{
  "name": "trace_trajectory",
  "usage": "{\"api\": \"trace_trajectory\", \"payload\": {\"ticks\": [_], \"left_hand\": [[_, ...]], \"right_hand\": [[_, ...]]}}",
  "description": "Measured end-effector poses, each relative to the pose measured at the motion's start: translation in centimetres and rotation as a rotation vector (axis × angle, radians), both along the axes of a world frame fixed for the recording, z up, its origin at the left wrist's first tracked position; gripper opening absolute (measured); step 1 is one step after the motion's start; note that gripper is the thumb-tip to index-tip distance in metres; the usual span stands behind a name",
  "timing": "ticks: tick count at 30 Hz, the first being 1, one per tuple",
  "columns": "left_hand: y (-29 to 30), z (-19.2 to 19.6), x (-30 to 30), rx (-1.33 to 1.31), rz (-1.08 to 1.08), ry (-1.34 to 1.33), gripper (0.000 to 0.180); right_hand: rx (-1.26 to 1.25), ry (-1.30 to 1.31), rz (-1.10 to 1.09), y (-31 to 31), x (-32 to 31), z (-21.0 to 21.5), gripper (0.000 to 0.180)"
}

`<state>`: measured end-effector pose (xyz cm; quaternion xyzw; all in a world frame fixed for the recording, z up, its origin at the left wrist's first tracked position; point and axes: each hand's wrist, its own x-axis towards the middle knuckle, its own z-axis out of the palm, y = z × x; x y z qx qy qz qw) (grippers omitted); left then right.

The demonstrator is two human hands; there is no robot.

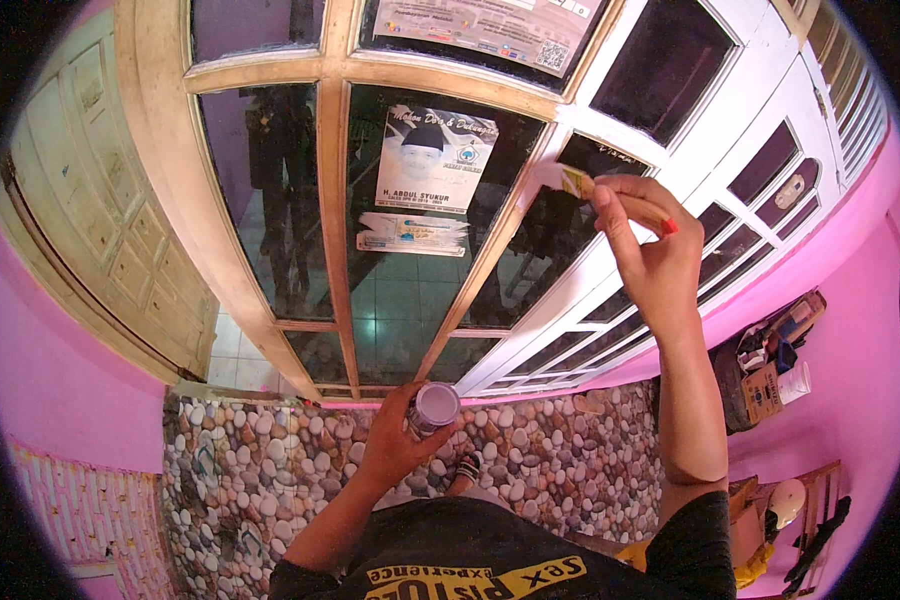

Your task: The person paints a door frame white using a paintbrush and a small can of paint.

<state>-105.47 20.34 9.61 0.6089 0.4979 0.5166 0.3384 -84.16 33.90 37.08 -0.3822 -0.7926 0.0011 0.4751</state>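
My right hand (660, 245) is closed around the handle of a paintbrush (576, 182). Its bristles, whitish with paint, touch a narrow bar (525, 200) of the wooden window frame. White paint covers part of that bar around the bristles, while lower down it is tan wood. Lower and to the left, my left hand (382, 450) grips a small open paint can (436, 405) from its side, and pale paint shows at its top. Right of the brush, the frame (575, 275) is white; the bars on the left (334, 200) are bare wood.
Dark glass panes carry a poster (435, 160) and a torn sticker (412, 234). A cream panelled door (100, 210) stands at the left. A cardboard box (762, 393) and a white bucket (795, 382) sit by the pink wall (860, 340). The floor (560, 460) has a pebble pattern.
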Motion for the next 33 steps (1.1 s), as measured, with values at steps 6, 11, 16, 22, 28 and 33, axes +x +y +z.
{"api": "trace_trajectory", "payload": {"ticks": [6, 11, 16, 22, 28, 33], "left_hand": [[0.1, 0.5, 0.2, 0.016, -0.002, 0.032, 0.068], [0.1, -0.6, 0.0, 0.004, -0.005, 0.052, 0.070], [0.0, -0.2, 0.1, -0.014, -0.026, 0.044, 0.070], [0.0, -0.3, 0.1, 0.014, -0.016, 0.070, 0.071], [-0.3, -1.1, 0.0, 0.002, 0.001, 0.037, 0.071], [-0.5, -1.5, -0.3, -0.019, 0.049, 0.073, 0.073]], "right_hand": [[0.139, 0.124, -0.011, 0.0, -0.5, 3.9, 0.018], [0.125, -0.014, 0.049, -0.2, 0.5, 2.2, 0.014], [0.101, -0.014, 0.004, 0.7, 0.7, 2.3, 0.015], [0.204, 0.168, 0.045, 0.9, -0.1, 5.6, 0.020], [0.013, 0.025, 0.004, -1.3, 1.2, 1.0, 0.012], [-0.203, 0.006, 0.031, -1.6, 1.1, -6.2, 0.014]]}}
